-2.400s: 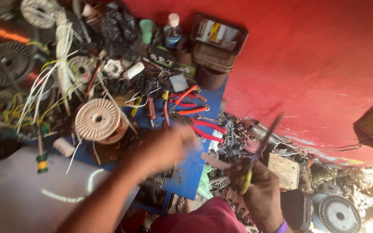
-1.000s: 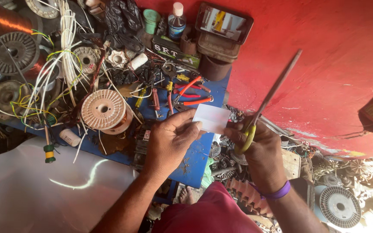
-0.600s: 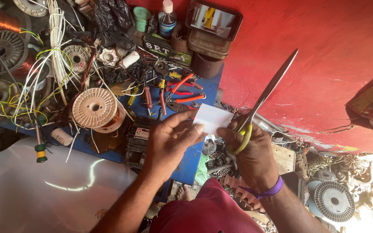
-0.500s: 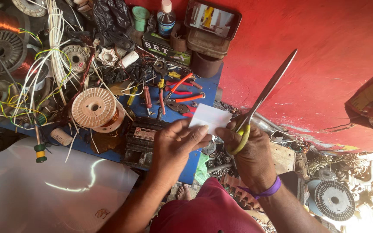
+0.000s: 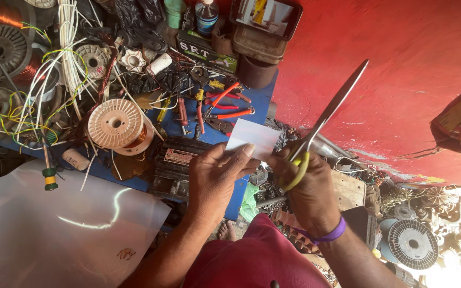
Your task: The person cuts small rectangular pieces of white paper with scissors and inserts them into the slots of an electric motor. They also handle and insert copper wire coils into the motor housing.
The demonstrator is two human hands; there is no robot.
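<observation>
Two hands: both meet over the front edge of a blue worktop (image 5: 252, 96), above the person's red-clad lap.
Left hand (image 5: 217, 176): closed in a pinch on a small white sheet (image 5: 253, 140), thumb and fingertips clamped on its near edge.
White sheet: held nearly flat, roughly rectangular, its long axis running from the left hand's fingers up and to the right; its right edge is just beside the scissors' pivot.
Right hand (image 5: 308, 186): closed around the yellow handles of a pair of scissors (image 5: 326, 114); a purple band circles the wrist.
Scissors: long axis runs diagonally, handles low and left in the fist, tips pointing up and to the right over the red floor (image 5: 401, 80); the blades look closed together, clear of the sheet.
Behind the sheet: red-handled pliers (image 5: 225, 109) and a few other small hand tools lie on the blue worktop.
Left of the hands: a pale spool (image 5: 117, 124) wound with copper wire, white and yellow-green wire bundles (image 5: 54, 69), and a dark motor part (image 5: 174, 162) just beside the left hand.
Near left: a large translucent plastic sheet (image 5: 54, 229).
Far edge: a small bottle (image 5: 207, 16) and an open tin box (image 5: 265, 26).
Right of the right hand: metal scrap and a round grey disc (image 5: 413, 244).
</observation>
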